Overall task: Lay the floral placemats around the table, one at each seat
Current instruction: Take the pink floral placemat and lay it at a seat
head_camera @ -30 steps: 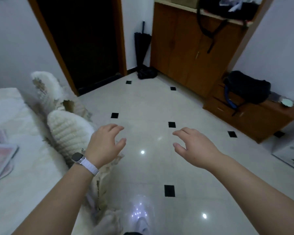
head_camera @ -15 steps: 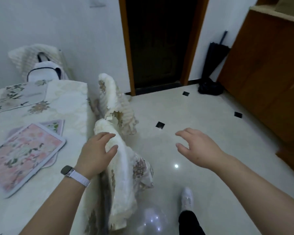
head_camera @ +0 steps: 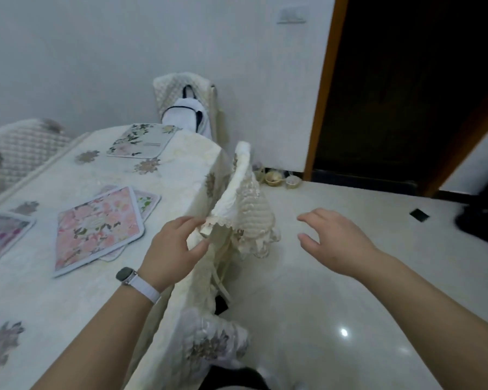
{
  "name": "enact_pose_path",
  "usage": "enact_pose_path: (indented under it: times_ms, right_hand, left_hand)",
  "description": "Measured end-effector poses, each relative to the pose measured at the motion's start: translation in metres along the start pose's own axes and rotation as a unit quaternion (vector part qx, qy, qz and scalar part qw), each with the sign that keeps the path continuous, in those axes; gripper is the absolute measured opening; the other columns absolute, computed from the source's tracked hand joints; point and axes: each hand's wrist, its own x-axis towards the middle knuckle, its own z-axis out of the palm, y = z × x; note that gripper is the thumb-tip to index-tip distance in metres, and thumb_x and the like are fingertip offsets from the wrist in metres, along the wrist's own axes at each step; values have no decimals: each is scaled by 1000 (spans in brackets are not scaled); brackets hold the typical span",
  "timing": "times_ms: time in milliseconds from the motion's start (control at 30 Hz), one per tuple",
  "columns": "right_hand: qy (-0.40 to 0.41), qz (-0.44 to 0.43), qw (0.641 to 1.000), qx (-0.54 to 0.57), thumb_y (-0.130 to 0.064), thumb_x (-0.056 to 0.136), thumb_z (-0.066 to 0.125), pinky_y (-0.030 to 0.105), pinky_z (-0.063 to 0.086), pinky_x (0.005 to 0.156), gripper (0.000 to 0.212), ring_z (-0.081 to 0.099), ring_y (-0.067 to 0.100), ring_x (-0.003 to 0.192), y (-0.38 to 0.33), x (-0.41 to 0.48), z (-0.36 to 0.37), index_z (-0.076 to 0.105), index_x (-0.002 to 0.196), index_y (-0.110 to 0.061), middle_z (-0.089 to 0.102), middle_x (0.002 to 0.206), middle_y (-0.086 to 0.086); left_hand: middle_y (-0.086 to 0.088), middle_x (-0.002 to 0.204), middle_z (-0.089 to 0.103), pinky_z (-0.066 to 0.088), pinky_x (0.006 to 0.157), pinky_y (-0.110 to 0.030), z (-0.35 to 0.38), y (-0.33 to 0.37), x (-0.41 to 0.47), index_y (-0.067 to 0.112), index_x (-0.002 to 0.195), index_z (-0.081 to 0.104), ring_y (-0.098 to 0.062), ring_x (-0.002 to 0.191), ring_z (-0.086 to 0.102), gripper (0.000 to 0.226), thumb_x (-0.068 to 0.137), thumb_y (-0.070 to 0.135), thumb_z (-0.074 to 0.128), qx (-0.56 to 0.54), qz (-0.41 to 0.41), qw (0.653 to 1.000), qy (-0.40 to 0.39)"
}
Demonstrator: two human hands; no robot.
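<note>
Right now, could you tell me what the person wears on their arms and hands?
No sleeves show; both forearms are bare. The left hand and right hand are ungloved. The left wrist carries a dark-faced watch on a white band.

A covered chair (head_camera: 245, 209) is crowding the tabletop (head_camera: 68, 291) edge; bare floor (head_camera: 335, 319) is lying beyond the chair.

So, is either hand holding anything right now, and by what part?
Right hand is empty above the floor. Left hand curls at the chair cover's frilly edge; whether it grips cannot be told.
</note>
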Motion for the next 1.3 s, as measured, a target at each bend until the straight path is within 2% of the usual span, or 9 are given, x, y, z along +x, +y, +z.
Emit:
enact_pose_path:
  times_ms: [167, 433, 633, 733, 833, 1000, 1300]
  right_hand:
    - [-25, -83, 996, 19, -47, 94, 44, 33, 42, 95, 46, 51, 15, 116, 5, 53, 3, 51, 135, -28, 57, 130, -7]
    - [-75, -164, 983, 28, -42, 95, 45, 35, 45, 92, 43, 53, 18, 111, 1, 142, 18, 54, 133, -25, 57, 124, -6]
    - [-101, -183, 978, 8, -41, 95, 46, 36, 45, 93, 43, 53, 19, 110, -3, 224, 37, 55, 132, -22, 58, 126, -4]
    - [-124, -192, 973, -11, -42, 94, 45, 37, 45, 92, 44, 52, 19, 110, -10, 264, 45, 52, 134, -24, 57, 126, -4]
    - [-121, -212, 970, -20, -43, 93, 44, 36, 46, 88, 44, 53, 19, 107, -19, 300, 53, 53, 132, -24, 57, 124, -5]
    - [-134, -260, 956, -11, -44, 93, 44, 35, 47, 88, 46, 53, 19, 108, -46, 343, 65, 56, 131, -20, 59, 123, -2]
    - [-168, -418, 892, -28, -42, 96, 45, 38, 46, 92, 44, 50, 21, 115, -156, 404, 105, 51, 135, -23, 53, 132, -2]
  left_hand:
    - [2, 126, 60, 44, 93, -38, -7, -13, 3, 22, 125, 61, -22, 114, 53, 41, 88, 40, 62, 20, -93, 995, 32]
    - [3, 126, 58, 44, 91, -40, 13, -48, 33, 24, 125, 59, -21, 113, 53, 40, 88, 40, 62, 3, -198, 978, 60]
    - [-1, 125, 61, 45, 92, -40, 45, -72, 112, 20, 123, 62, -24, 111, 55, 39, 86, 31, 67, -2, -182, 982, 52]
    - [-1, 123, 62, 46, 91, -40, 52, -79, 154, 19, 122, 63, -25, 111, 55, 39, 85, 30, 67, -5, -161, 986, 52]
    - [0, 125, 61, 46, 93, -38, 50, -96, 175, 20, 124, 62, -23, 113, 55, 39, 86, 31, 65, -12, -173, 983, 54]
    - [2, 132, 57, 43, 98, -38, 36, -128, 171, 23, 130, 56, -20, 120, 50, 42, 90, 36, 59, -18, -243, 968, 57]
    - [0, 133, 57, 44, 97, -40, -10, -184, 108, 20, 131, 56, -24, 121, 49, 44, 91, 36, 59, 52, -362, 926, 96]
